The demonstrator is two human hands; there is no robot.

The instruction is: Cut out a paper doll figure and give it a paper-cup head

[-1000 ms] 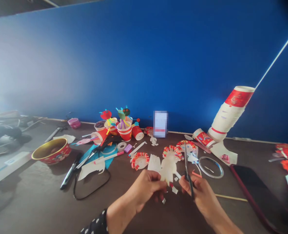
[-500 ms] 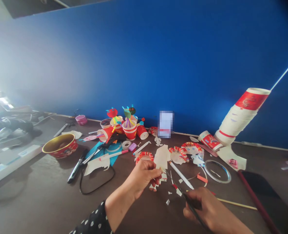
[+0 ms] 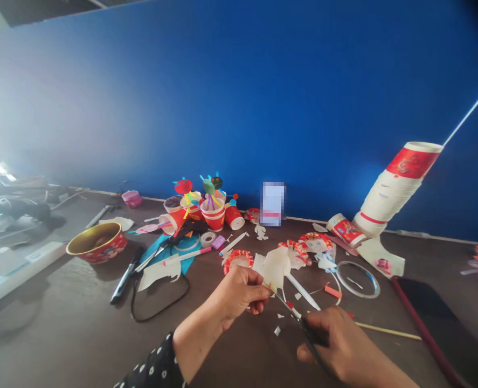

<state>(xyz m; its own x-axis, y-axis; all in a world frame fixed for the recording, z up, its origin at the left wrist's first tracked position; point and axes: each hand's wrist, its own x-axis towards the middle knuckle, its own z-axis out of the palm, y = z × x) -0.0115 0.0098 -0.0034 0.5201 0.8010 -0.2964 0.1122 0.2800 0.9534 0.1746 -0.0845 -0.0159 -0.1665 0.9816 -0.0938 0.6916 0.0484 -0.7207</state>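
Note:
Between the thumb and fingers of my left hand [image 3: 242,293] is pinched a small cream-coloured paper piece [image 3: 277,265], rounded at its upper end. My right hand [image 3: 339,345] is closed round a pair of dark-handled scissors [image 3: 293,310]. Their blade tips reach the lower edge of the paper, close to my left fingertips. Small white paper scraps [image 3: 277,331] lie on the table below the blades. Just behind the paper lie a white pen [image 3: 303,291] and a red-rimmed paper cutout [image 3: 239,260].
A red and gold bowl [image 3: 97,242] stands left, near a black marker [image 3: 125,277]. Paper cups with caterpillar figures [image 3: 212,215] stand at the back. A leaning stack of paper cups [image 3: 396,188], a tape roll [image 3: 359,279] and a dark phone [image 3: 436,323] are right.
The paper in my left hand has turned and shows a broader face. The scissors have come up to its edge. The whole view has shifted slightly.

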